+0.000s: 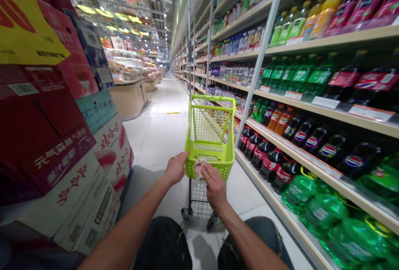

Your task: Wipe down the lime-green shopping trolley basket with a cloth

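Observation:
A lime-green shopping cart (210, 152) stands in front of my knees, its handle at the far end and its wheels on the floor. My left hand (176, 167) is closed on the near left edge of the basket. In my right hand (215, 185) is a crumpled whitish cloth (200, 168), pressed against the near wall of the basket. The fingers lie over the cloth and hide part of it. Inside the basket, the slotted green floor shows.
Shelves of soda bottles (277, 164) line the right side, with big green bottles (333, 207) at the bottom. Stacked drink cartons (107, 145) rise close on the left. A tiled aisle (158, 128) runs ahead past a wooden display counter (129, 99).

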A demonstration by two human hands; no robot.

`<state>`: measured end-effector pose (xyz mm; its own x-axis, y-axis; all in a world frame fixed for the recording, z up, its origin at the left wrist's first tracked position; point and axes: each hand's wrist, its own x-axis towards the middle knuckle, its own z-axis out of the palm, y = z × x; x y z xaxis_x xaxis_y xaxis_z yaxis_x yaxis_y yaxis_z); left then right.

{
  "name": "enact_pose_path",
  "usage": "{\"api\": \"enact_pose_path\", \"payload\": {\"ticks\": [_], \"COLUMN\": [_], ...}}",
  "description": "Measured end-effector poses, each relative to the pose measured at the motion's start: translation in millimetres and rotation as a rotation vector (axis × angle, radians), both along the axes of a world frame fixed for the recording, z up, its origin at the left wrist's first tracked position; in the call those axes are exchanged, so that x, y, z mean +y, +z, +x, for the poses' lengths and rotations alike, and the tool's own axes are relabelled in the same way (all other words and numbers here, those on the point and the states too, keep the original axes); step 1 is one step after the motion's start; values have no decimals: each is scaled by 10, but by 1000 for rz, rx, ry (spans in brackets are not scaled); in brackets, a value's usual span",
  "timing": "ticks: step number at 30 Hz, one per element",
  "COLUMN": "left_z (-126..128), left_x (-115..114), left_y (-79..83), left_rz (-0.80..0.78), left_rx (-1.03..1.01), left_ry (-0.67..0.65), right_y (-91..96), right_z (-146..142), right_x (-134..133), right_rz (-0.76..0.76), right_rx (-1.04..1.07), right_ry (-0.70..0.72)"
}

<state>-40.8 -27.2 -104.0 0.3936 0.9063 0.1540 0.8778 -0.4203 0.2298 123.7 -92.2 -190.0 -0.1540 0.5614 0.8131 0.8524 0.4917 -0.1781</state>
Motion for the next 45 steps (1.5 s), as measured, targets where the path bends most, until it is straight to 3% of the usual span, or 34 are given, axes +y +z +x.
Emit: {"api": "enact_pose_path", "payload": {"ticks": [3,8,14,21,26,33,39,45], "left_z": [-2,20,88,192,347,449,487,493], "left_x": [-23,-89,-115,-205,-272,-313,-329,-359], "left_y": [-24,-27,-38,-41,-194,-256,-258,-225], "left_rz": [-38,-56,-37,32,151,144,136,101], "left_rx": [33,45,28,202,219,201,207,238], "left_ry": [-38,-59,-52,-57,-136,-140,-74,-87], "right_y": [-29,-450,-163,-492,-223,-381,-126,-423], "right_z": [-179,-219,23,251,523,691,915,1001], "right_x": [169,132,-1,-212,-188,-230,-232,-283], "right_rz": [-21,-132,-23,-104,19,-71,14,-187], "right_rx": [-44,-143,20,-35,38,-150,-11,-116], "right_ry": [-9,37,-85,-136,-231,-175,-297,-231]}}
